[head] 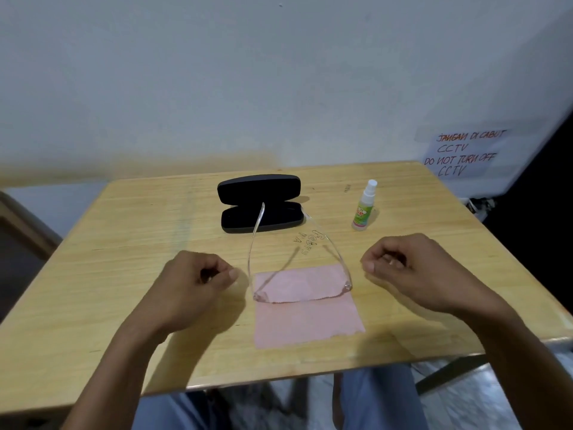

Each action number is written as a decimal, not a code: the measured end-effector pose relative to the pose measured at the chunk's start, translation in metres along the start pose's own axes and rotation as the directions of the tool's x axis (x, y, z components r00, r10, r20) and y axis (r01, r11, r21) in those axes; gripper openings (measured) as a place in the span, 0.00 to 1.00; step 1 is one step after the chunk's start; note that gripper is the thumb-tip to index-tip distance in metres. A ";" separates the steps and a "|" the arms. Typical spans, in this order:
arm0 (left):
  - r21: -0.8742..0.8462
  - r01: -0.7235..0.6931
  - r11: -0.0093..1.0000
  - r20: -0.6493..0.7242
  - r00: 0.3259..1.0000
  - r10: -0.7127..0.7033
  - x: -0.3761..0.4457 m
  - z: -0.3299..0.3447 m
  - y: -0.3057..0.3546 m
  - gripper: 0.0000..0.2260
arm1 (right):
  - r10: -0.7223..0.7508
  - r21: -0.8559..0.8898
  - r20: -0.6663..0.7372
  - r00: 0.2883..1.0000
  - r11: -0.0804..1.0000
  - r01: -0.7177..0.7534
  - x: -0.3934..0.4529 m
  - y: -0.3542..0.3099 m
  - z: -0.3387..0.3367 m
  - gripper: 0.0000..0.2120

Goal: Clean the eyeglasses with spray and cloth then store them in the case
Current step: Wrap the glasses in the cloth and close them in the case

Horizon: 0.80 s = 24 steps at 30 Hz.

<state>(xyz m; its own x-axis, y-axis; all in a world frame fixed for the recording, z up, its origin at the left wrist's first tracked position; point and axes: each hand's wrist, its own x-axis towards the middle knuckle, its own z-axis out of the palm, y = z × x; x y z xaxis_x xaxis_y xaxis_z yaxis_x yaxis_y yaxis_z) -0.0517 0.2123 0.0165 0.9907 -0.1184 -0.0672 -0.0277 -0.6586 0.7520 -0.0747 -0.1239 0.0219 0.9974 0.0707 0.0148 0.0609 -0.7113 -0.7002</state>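
Your clear, frameless-looking plastic eyeglasses (299, 274) stand on the pale wooden surface (124, 243), front resting on the far part of the flat pink square microfibre cloth (307, 318), temples unfolded and pointing away toward the open black hard-shell case (259, 203). Your left hand (189, 287) and right hand (409, 268) sit either side of the glasses, fingers loosely curled with thumb against forefinger, holding nothing and touching neither lens nor temple.

Expect the glasses to be light, springy at the temples and easily smudged or scratched; take them by the temple near the hinge or by the bridge, not the lens faces. The cloth is limp and should bunch readily.

The small white-capped spray bottle (363, 209) carries a green and red label too blurred to read. Faint writing shows on the surface beyond the cloth. A paper wall notice (465, 153) reads "JANGAN DI CABUT CCTV / DO NOT TURN OFF CCTV".
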 end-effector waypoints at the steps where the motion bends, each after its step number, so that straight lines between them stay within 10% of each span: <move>1: 0.067 -0.016 0.998 -0.089 0.996 0.022 -0.009 -0.001 -0.001 0.08 | -0.011 0.000 -0.037 0.999 1.000 0.011 -0.010 0.000 0.000 0.04; 10: 0.227 -0.295 0.928 -0.022 0.951 0.308 -0.062 0.042 -0.011 0.14 | -0.096 -0.095 0.103 0.990 0.990 0.106 -0.050 0.013 0.035 0.06; 24: 0.331 -0.382 0.863 -0.272 0.837 0.475 -0.047 0.062 0.000 0.02 | -0.369 -0.238 -0.131 0.920 0.913 0.332 -0.040 0.006 0.053 0.02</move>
<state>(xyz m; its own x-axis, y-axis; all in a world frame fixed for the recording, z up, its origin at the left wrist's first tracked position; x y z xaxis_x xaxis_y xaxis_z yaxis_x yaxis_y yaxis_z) -0.1066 0.1723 -0.0209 0.8525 -0.2099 0.4787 -0.4462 -0.7692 0.4574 -0.1166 -0.0940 -0.0209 0.9004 0.2360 0.3654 0.3960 -0.7924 -0.4640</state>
